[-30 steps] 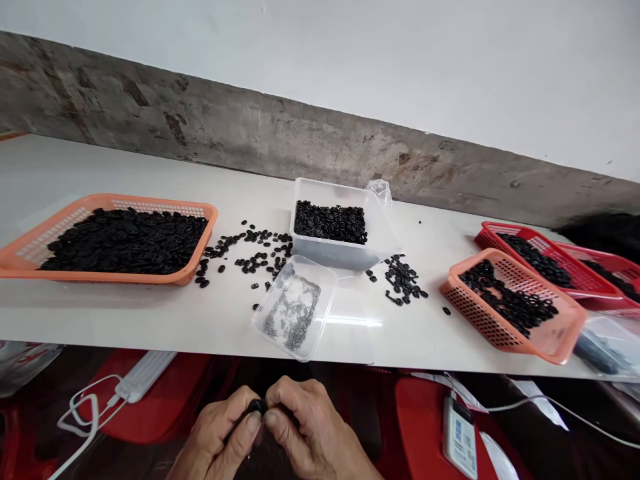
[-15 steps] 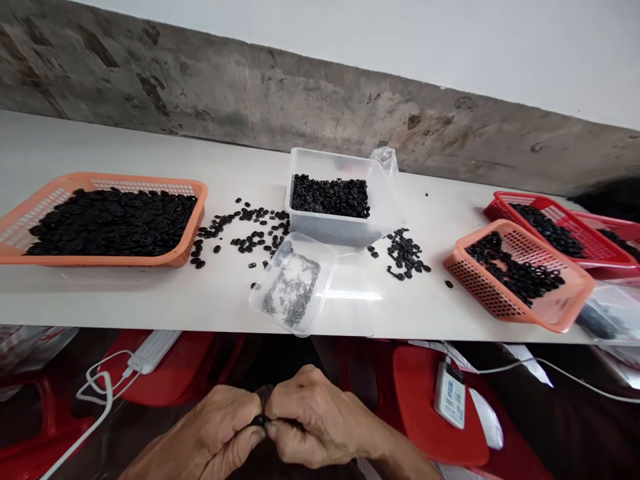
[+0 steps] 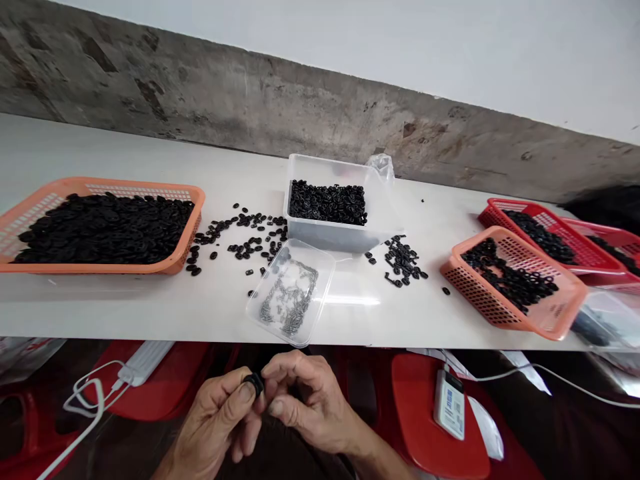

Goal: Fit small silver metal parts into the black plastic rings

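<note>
Below the table's front edge, my left hand (image 3: pixel 213 417) pinches a small black oval plastic part (image 3: pixel 253 383) between thumb and fingers. Just to its right is my right hand (image 3: pixel 313 400), thumb and index finger apart; its fingertips come close to the part, and whether they touch it I cannot tell. A clear shallow tray (image 3: pixel 324 293) with small metal pins sits at the table edge above my hands. Behind it, a translucent bin (image 3: pixel 325 231) holds a heap of small black parts. Loose black oval parts (image 3: pixel 245 248) lie to its left, and hooked black pieces (image 3: pixel 401 260) to its right.
An orange basket (image 3: pixel 183 243) full of black oval parts stands on the left of the white table (image 3: pixel 125 313). Another orange basket (image 3: pixel 570 307) and red baskets (image 3: pixel 600 257) are on the right. Below are red stools (image 3: pixel 430 420), a power bank (image 3: pixel 450 403) and white cables (image 3: pixel 85 427).
My hands have moved up slightly and eased apart. Both were pressed together around the black part; now my left hand holds it and my right thumb and index finger have spread.
</note>
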Tool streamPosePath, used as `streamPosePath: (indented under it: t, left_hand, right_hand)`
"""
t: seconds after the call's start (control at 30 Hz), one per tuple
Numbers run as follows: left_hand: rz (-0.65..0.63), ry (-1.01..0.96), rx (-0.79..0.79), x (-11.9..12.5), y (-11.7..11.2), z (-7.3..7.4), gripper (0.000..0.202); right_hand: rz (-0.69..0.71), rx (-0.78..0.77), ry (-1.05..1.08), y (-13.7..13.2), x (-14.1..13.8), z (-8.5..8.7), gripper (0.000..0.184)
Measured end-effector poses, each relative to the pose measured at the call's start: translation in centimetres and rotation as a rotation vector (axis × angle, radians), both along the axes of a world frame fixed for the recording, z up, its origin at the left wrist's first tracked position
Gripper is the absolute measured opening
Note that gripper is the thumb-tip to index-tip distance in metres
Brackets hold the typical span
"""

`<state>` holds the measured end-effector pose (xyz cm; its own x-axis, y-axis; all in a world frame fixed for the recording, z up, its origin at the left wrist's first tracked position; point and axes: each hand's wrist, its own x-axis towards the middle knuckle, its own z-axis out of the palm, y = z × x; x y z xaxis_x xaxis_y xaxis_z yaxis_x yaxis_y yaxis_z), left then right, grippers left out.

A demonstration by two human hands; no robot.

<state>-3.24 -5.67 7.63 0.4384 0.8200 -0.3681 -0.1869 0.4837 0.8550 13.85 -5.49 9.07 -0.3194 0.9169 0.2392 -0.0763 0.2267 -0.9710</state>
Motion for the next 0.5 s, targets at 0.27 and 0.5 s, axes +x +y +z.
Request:
streamPosePath:
  t: [0.27, 0.5]
  left_hand:
    - [0.033, 0.057, 0.025, 0.2, -0.5, -0.1, 0.037]
    - [-0.043, 0.072, 0.091, 0.2, -0.7, -0.6, 0.039]
  right_hand:
    - [-0.190, 0.159, -0.105, -1.2, -0.6, -0.7, 0.030]
    - [-0.219, 0.285, -0.333, -1.4, -0.7, -0.1, 0.030]
